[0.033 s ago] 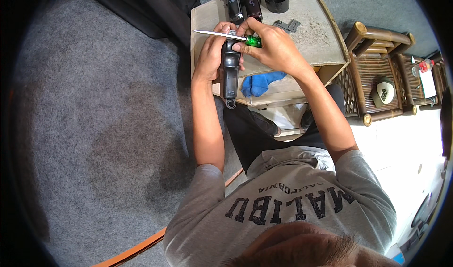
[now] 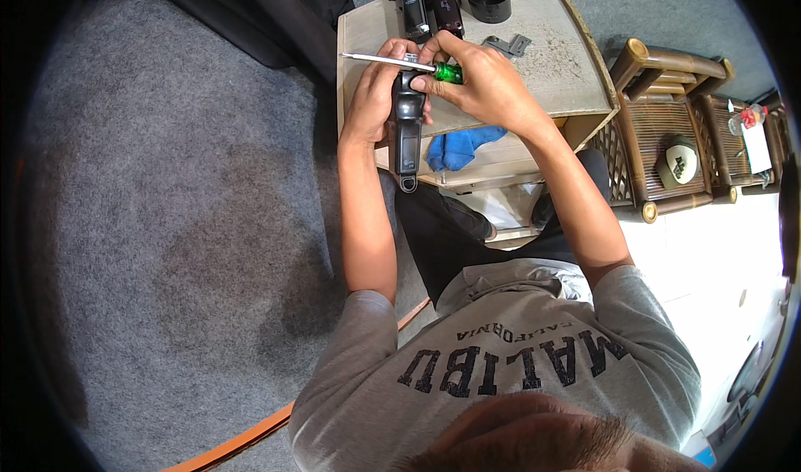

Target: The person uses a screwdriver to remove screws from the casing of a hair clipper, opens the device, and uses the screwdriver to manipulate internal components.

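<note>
Black plastic casing (image 2: 408, 126) is held over the near edge of the table (image 2: 576, 80) by the left hand (image 2: 373, 97), fingers closed around its far end. A green-handled screwdriver (image 2: 448, 72) is gripped in the right hand (image 2: 480, 76); whether anything else is pinched by its fingertips cannot be told. Work appears partway done: a metal piece (image 2: 519, 46) is laid apart, while the casing remains in hand. Lettering is printed across the grey shirt (image 2: 517, 322); on the casing, none can be read.
</note>
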Available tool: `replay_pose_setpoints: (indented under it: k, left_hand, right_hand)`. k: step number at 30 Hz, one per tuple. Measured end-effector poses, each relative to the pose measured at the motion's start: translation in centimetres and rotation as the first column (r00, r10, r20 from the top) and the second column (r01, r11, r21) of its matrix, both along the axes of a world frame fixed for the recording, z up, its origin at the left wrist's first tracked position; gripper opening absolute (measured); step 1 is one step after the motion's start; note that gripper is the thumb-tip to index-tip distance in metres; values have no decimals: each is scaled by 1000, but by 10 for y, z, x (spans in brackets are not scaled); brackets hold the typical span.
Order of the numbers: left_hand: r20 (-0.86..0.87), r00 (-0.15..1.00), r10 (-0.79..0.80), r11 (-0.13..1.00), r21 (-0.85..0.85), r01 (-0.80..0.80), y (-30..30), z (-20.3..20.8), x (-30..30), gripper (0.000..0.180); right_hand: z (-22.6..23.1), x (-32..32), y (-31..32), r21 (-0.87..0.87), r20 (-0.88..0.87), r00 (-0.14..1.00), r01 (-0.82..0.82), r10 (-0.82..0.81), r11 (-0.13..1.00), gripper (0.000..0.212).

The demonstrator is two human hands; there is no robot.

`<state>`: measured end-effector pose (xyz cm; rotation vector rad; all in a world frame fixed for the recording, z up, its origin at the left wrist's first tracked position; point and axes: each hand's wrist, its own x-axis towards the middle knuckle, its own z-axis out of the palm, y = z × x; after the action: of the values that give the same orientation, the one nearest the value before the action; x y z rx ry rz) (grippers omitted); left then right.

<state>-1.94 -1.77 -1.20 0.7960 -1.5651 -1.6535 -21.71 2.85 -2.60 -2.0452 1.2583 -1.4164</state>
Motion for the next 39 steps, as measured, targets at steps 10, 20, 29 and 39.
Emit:
replay_pose_setpoints:
  k: [10, 20, 29, 39]
  left_hand:
    - [37, 999, 5, 1000, -16, -5, 3, 1, -1, 45]
    - [14, 1000, 11, 1000, -3, -11, 4, 3, -3, 37]
    - [2, 999, 43, 998, 44, -43, 8, 10, -7, 28]
    - [-23, 996, 85, 991, 109, -82, 6, 12, -2, 31]
  right_hand:
    - [2, -1, 1, 64, -12, 1000, -8, 9, 998, 44]
    - [5, -2, 3, 125, -47, 999, 1, 5, 992, 47]
    - [1, 0, 4, 87, -27, 1000, -7, 9, 996, 44]
    - [2, -2, 4, 112, -27, 995, -92, 96, 989, 43]
